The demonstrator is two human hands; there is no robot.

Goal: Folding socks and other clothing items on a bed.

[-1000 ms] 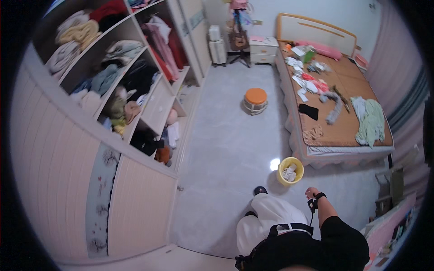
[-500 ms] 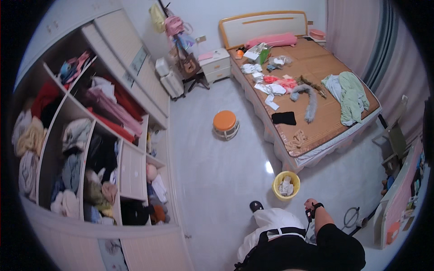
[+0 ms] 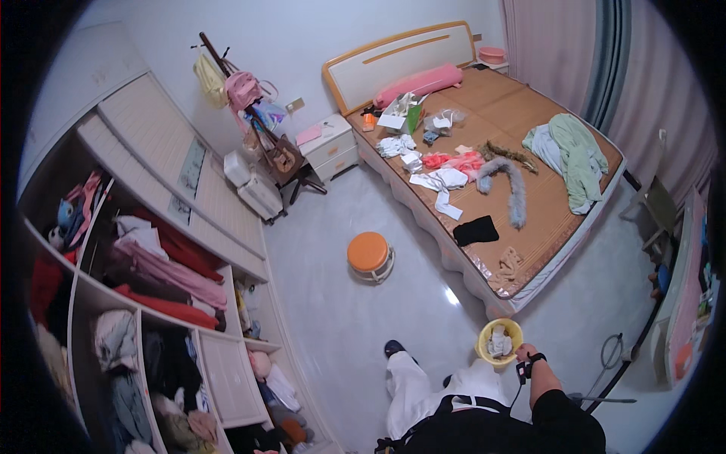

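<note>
A yellow bucket (image 3: pixel 482 354) stands on the floor near the bed's front corner, with crumpled whitish cloths (image 3: pixel 499 342) in it. My right hand (image 3: pixel 525 352) is at the bucket's right rim, fingers curled in against it; the fingertips are too small to see clearly. A black strap and a small dark device with a cable sit on that wrist. My left hand is out of the picture. Below the bucket, my white trousers and black top fill the lower edge.
An orange-topped stool (image 3: pixel 368 252) stands mid-floor. The bed (image 3: pixel 484 113) holds scattered clothes, a green blanket (image 3: pixel 575 163) and a pink bolster (image 3: pixel 418 85). An open wardrobe (image 3: pixel 204 333) full of clothes lines the left. A coat stand (image 3: pixel 249 113), suitcase (image 3: pixel 261 197) and nightstand (image 3: pixel 330 147) are behind.
The view has turned and shifted, so the bed and wardrobe sit differently in it. My right hand has come from beside my leg to the yellow bucket's rim.
</note>
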